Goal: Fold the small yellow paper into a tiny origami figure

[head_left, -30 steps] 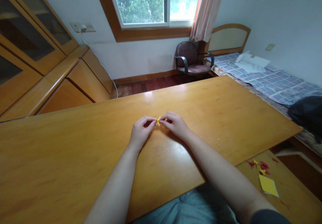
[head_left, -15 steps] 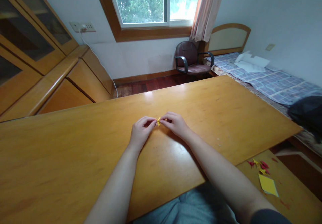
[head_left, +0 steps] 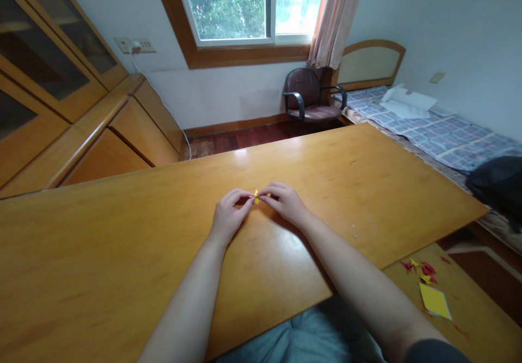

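Observation:
A small folded yellow paper piece (head_left: 256, 196), which looks like an origami crane, is held just above the wooden table (head_left: 122, 254). My left hand (head_left: 232, 209) pinches its left end between thumb and fingertips. From the other side, my right hand (head_left: 283, 199) pinches the right end in the same way. Pointed yellow parts stick up and down between the two sets of fingertips. The ends of the paper are hidden in the fingers.
On a lower surface at the right lie several small red and yellow folded paper pieces (head_left: 427, 269) and a stack of yellow paper squares (head_left: 435, 300). Beyond the table stand a dark red armchair (head_left: 304, 88) and a bed (head_left: 448, 126) with a black bag (head_left: 499, 186).
The pointed middle parts of the yellow paper have turned from slanted to nearly upright between the fingertips. Both hands keep their pinch and have hardly moved.

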A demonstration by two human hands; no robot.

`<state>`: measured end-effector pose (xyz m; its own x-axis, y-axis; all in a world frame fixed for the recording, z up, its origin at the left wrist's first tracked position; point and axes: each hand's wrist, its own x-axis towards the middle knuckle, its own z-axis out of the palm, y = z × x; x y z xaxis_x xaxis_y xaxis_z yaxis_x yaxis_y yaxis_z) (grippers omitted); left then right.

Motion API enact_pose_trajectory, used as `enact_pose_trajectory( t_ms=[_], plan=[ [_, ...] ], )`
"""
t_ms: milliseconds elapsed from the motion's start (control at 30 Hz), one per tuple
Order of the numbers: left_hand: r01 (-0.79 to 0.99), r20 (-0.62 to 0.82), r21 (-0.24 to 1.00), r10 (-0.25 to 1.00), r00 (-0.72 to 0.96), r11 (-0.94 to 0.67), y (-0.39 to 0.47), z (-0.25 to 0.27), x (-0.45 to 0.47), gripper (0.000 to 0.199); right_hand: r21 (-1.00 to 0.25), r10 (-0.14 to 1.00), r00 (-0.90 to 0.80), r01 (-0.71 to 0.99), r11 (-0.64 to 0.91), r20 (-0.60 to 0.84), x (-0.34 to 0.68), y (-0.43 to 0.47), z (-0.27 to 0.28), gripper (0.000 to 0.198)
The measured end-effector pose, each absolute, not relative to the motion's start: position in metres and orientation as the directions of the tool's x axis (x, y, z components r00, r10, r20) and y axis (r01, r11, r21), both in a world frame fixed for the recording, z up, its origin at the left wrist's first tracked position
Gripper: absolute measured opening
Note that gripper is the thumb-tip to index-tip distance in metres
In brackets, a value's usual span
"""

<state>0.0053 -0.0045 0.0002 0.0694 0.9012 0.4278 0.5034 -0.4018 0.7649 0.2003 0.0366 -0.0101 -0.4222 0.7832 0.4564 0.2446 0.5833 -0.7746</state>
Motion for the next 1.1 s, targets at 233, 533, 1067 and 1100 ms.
enact_pose_trajectory(
  t_ms=[233, 533, 1067, 1100],
  plan=[
    [0.498, 0.431, 0.775, 0.902, 0.033, -0.389, -0.006, 0.001, 0.004, 0.010, -0.871, 0.856, -0.356, 0.179, 0.457, 0.376, 0.200, 0.036, -0.010, 0.018],
    [0.463, 0.444, 0.784, 0.895, 0.045, -0.413, -0.003, -0.003, 0.002, 0.008, -0.806, 0.807, -0.402, 0.227, 0.546, 0.433, 0.203, 0.038, -0.008, 0.012],
    [0.596, 0.528, 0.619, 0.833, 0.167, -0.511, -0.005, -0.003, 0.003, 0.010, -0.629, 0.718, -0.472, 0.364, 0.687, 0.511, 0.211, 0.043, -0.011, 0.012],
    [0.597, 0.531, 0.618, 0.832, 0.162, -0.511, -0.005, -0.003, 0.003, 0.010, -0.627, 0.718, -0.471, 0.366, 0.688, 0.512, 0.211, 0.043, -0.012, 0.012]
  ],
)
